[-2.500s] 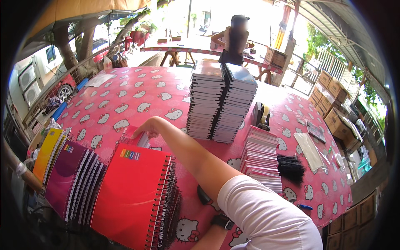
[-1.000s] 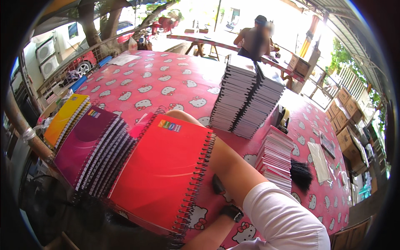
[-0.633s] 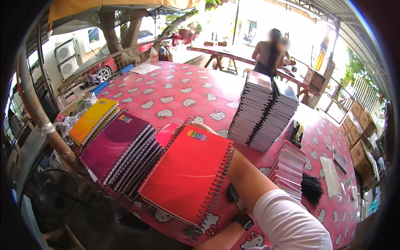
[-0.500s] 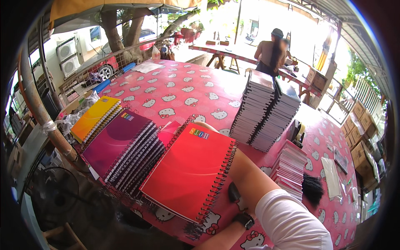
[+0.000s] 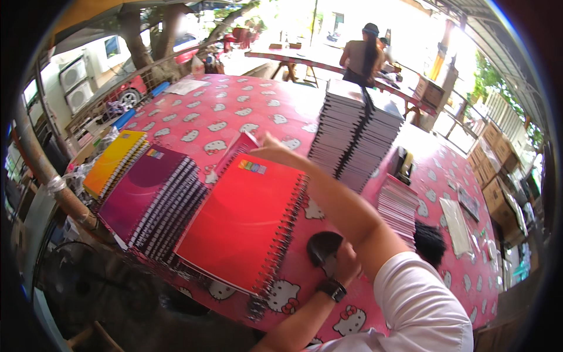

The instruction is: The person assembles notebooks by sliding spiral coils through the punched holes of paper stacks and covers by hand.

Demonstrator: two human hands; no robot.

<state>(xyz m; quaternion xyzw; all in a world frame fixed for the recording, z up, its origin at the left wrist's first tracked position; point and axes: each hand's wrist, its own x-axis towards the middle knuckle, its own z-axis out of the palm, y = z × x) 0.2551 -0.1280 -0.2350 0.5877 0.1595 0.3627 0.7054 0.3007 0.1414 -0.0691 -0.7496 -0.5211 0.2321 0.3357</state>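
My right hand [image 5: 272, 150] reaches across to the far edge of the red spiral notebook [image 5: 243, 220], its fingers partly hidden. They close at the corner of a pinkish-red spiral notebook [image 5: 237, 151] behind it. My left hand [image 5: 347, 263], with a black watch at the wrist, is below my right forearm, closed at a black rounded object [image 5: 324, 247] whose kind I cannot make out. Left of the red notebook sits a stack of purple spiral notebooks [image 5: 143, 190], and beyond it yellow spiral notebooks [image 5: 114, 164].
Two tall stacks of spiral-bound books [image 5: 340, 132] stand right of centre. Nearer lie a stack of pink-edged booklets [image 5: 397, 202], a bundle of black bristly material [image 5: 429, 242] and a tape dispenser [image 5: 402, 163]. A person [image 5: 360, 58] stands at a far table. Cardboard boxes [image 5: 501, 202] are piled at right.
My right hand has come into view beyond the red notebook, and the pinkish-red notebook has moved away from me with it. The red notebook has shifted slightly left. My left hand now shows beside the black object.
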